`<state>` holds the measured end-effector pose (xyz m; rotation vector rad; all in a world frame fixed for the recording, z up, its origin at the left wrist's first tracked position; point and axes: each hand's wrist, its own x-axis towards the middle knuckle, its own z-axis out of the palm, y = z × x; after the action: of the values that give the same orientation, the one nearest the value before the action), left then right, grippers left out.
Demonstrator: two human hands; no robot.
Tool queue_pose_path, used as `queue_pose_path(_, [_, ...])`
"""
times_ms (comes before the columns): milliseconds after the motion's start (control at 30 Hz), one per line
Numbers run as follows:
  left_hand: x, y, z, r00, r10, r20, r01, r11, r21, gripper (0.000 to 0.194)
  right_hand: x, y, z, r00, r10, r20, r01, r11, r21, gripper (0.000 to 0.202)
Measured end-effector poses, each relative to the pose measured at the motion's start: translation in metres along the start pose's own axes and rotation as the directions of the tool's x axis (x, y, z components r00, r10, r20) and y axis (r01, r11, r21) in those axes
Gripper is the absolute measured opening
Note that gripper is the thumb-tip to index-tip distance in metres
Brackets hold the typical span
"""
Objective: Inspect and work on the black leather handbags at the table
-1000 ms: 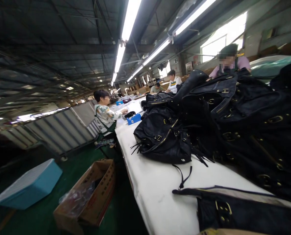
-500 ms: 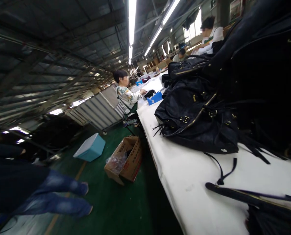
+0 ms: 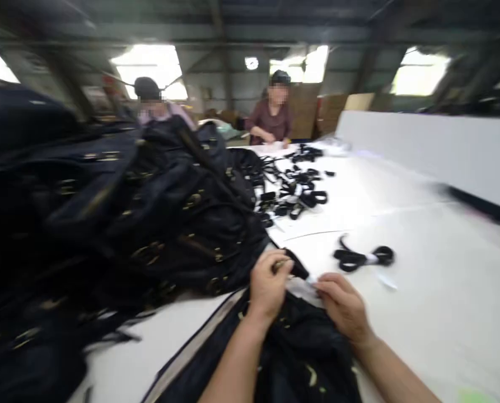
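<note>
My left hand is closed around a black strap with a metal fitting near the fingers. Close to its right, my right hand pinches something small and whitish at the strap's end, blurred by motion. Beneath both hands and forearms lies a black bag with gold-coloured metal parts, its long edge running to the lower left. On the white table to the right of the hands is a black strap bundle with a white band round its middle.
A large heap of black bags covers the left side. Several black strap bundles lie farther back on the white table. Two people stand or sit across it, one in a dark red top. A white panel rises at right.
The view has swung from the aisle and floor to the table. Both my hands, out of sight before, now show at the strap over a black bag.
</note>
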<state>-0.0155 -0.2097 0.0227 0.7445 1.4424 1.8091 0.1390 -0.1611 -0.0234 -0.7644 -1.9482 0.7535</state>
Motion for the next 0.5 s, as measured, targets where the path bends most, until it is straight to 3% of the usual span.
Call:
queue_pose_path(33, [0.004, -0.004, 0.015, 0.997, 0.017, 0.075, -0.018, 1.0, 0.023, 0.016, -0.002, 0.005, -0.022, 0.999, -0.025, -0.028, 0.023, 0.997, -0.067, 0.017])
queue_pose_path(100, [0.011, -0.011, 0.024, 0.991, 0.01, 0.133, -0.018, 0.998, 0.055, 0.026, -0.004, 0.009, -0.044, 0.996, -0.08, -0.038, 0.074, 0.987, -0.142, 0.02])
queue_pose_path(233, [0.016, -0.009, 0.006, 0.982, -0.084, 0.167, 0.069, 0.993, 0.094, 0.049, -0.002, 0.007, -0.042, 0.996, -0.071, -0.05, 0.064, 0.989, -0.132, 0.018])
queue_pose_path(333, [0.012, -0.002, 0.004, 0.973, -0.172, 0.154, 0.162, 0.984, 0.078, 0.054, 0.0, 0.002, -0.041, 0.993, -0.076, -0.087, 0.059, 0.981, -0.186, 0.015])
queue_pose_path(400, [0.009, 0.001, 0.008, 0.964, -0.215, 0.155, 0.21, 0.977, 0.047, 0.053, 0.001, -0.003, -0.046, 0.976, -0.173, -0.129, 0.13, 0.947, -0.293, 0.012])
queue_pose_path(500, [0.006, 0.003, 0.016, 0.953, -0.248, 0.172, 0.251, 0.968, 0.008, 0.053, 0.004, -0.013, -0.054, 0.902, -0.399, -0.167, 0.306, 0.861, -0.405, 0.012])
